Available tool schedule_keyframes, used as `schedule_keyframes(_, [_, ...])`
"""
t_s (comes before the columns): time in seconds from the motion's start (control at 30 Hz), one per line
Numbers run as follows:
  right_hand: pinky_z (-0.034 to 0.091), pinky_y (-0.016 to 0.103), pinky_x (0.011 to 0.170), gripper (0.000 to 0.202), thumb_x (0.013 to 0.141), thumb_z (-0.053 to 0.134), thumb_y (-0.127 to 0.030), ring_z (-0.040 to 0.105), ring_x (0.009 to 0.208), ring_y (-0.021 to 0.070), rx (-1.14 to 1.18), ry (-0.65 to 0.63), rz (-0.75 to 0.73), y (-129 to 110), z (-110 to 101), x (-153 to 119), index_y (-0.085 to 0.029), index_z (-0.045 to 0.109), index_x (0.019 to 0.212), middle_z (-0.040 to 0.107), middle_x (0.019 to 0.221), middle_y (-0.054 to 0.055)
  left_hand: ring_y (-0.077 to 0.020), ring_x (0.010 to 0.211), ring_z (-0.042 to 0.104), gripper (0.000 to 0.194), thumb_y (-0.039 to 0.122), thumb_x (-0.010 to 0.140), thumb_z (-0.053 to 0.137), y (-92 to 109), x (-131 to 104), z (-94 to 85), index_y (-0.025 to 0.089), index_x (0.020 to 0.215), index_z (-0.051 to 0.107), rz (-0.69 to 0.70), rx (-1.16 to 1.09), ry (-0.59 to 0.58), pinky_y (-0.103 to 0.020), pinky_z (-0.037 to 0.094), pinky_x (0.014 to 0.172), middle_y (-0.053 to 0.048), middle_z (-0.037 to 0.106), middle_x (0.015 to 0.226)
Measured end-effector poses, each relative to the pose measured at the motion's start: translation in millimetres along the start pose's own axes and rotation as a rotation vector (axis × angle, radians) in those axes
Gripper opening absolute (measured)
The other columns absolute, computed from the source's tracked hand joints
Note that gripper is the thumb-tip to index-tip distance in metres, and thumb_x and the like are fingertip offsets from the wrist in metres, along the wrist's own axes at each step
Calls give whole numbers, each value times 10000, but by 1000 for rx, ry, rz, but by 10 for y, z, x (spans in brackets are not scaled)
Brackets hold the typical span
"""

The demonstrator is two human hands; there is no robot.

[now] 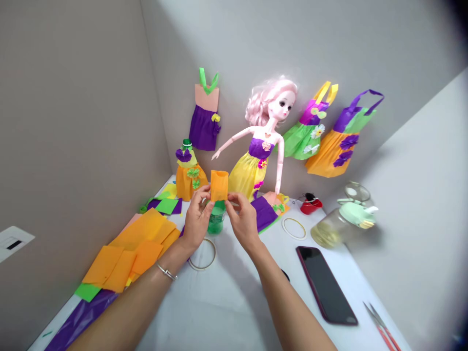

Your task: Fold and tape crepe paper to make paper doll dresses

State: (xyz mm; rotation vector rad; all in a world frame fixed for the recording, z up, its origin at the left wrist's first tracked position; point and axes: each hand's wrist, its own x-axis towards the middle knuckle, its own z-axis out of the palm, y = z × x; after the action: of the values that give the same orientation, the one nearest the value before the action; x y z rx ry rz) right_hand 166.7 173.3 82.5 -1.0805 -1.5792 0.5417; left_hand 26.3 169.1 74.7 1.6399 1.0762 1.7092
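Note:
Between my two hands an orange fabric tube point(219, 186) stands upright over the top of a small green plastic bottle point(217, 218). My left hand point(198, 217) pinches the tube's lower left edge. On the other side, the fingers of my right hand point(241, 218) close on its lower right edge. The bottle's neck is hidden inside the tube. Behind it stands a pink-haired doll point(272, 122) in a purple and yellow dress. To the left is another bottle dressed in an orange skirt point(189, 180).
Orange fabric pieces point(139, 243) lie along the left side. Tape rings point(202, 267), a phone point(326, 285), scissors point(380, 326) and a lidded jar point(334, 226) are spread over the table. A small red bucket point(310, 206) stands at the back right. Several little dresses point(331, 151) hang on the wall.

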Motion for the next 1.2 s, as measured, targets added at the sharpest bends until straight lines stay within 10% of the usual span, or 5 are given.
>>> schedule_keyframes(0.73, [566,360,817,195,863,532,-183,632,1029,217,-215,-30,-179,-74,-41,-39,-247,532,1047,614,1163,83,-224,1298,508,42,248,941,520,-95,-16,-179,224,961,492,99,89,-92,-434,504,1030,-108,500,1341])
schedule_keyframes(1.2, [436,255,510,150,950,455,-210,663,715,160,-573,42,-263,-23,29,30,-232,564,1050,675,1061,75,-234,1238,546,87,284,979,478,-83,80,-133,212,1005,519,171,235,-74,-407,495,1003,-117,560,1264])
